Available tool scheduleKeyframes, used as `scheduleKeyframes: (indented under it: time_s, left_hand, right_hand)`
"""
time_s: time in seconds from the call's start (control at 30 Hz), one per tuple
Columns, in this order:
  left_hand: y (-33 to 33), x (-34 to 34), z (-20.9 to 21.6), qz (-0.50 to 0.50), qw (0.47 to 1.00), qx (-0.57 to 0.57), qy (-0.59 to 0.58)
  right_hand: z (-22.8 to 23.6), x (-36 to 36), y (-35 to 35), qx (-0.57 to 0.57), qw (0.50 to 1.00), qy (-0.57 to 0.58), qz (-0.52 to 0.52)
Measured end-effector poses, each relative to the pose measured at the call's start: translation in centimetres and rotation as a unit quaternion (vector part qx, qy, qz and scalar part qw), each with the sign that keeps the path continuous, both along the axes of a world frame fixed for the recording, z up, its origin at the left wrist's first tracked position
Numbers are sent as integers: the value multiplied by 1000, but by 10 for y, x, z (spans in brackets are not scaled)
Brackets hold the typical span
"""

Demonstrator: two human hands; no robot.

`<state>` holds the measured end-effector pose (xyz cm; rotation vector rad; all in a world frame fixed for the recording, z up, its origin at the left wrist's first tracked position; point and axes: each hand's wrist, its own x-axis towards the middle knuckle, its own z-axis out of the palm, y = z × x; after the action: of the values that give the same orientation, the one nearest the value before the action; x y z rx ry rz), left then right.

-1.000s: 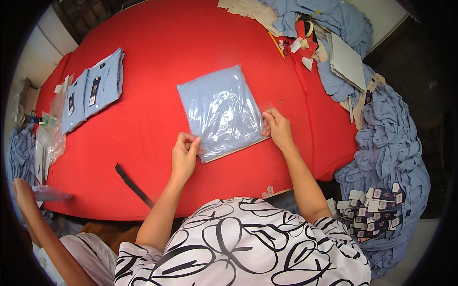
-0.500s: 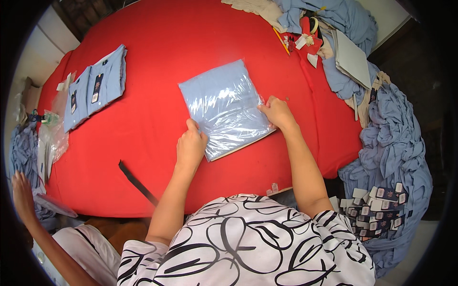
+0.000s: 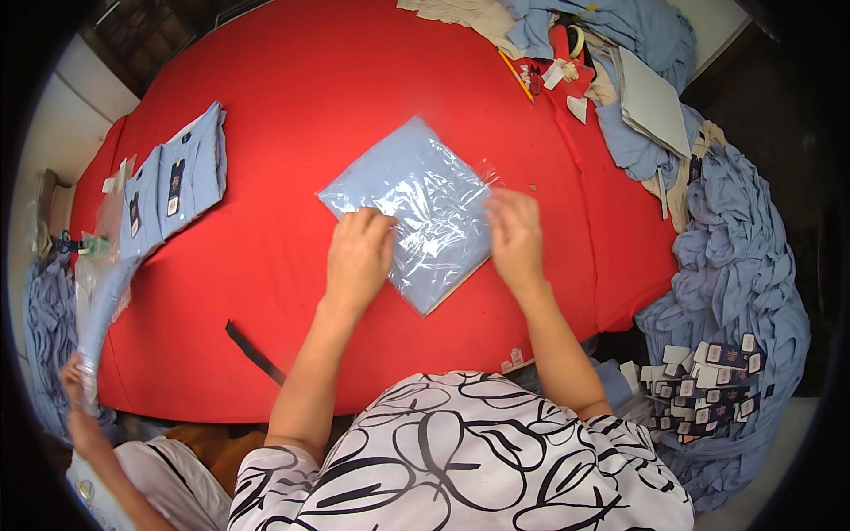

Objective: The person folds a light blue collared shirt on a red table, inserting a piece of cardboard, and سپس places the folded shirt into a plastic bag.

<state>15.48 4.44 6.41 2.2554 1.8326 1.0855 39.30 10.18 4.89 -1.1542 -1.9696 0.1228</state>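
A folded light blue garment in a clear plastic bag (image 3: pixel 421 208) lies turned cornerwise on the red table. At its left side my left hand (image 3: pixel 359 257) is closed on the bag, the fingers pressed together over the edge. My right hand (image 3: pixel 516 232) is by the right corner, where a loose bit of plastic sticks up. Its fingers are smeared by motion, so whether they grip the plastic is unclear.
Folded blue garments with dark tags (image 3: pixel 175 181) lie at the left. There another person's hand (image 3: pixel 84 407) holds a blue bagged piece. A black strap (image 3: pixel 252 352) lies near the front edge. Crumpled blue cloth (image 3: pixel 739 239), tags (image 3: pixel 708 385) and papers (image 3: pixel 651 102) line the right.
The bagged garment has turned cornerwise under my hands. My left hand has shifted onto its left side. The other person's hand has brought up a blue bagged piece at the left.
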Motion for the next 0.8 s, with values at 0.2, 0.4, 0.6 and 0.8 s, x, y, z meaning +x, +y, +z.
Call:
scheduleKeyframes:
  time_s: [0.2,0.4,0.6,0.8]
  left_hand:
    - [-22,12,-50,-59,987,-47,145]
    - [-24,8,-47,-90,976,-134,148]
    - [-33,6,-45,-94,970,-158,158]
    - [-19,11,-17,-102,972,-168,133]
  right_hand:
    - [-29,-42,-26,-10,981,-91,173]
    - [-37,-33,-9,-49,975,-167,139]
    - [-27,-10,30,-81,977,-198,3]
    - [-17,-17,51,-133,971,-197,-34]
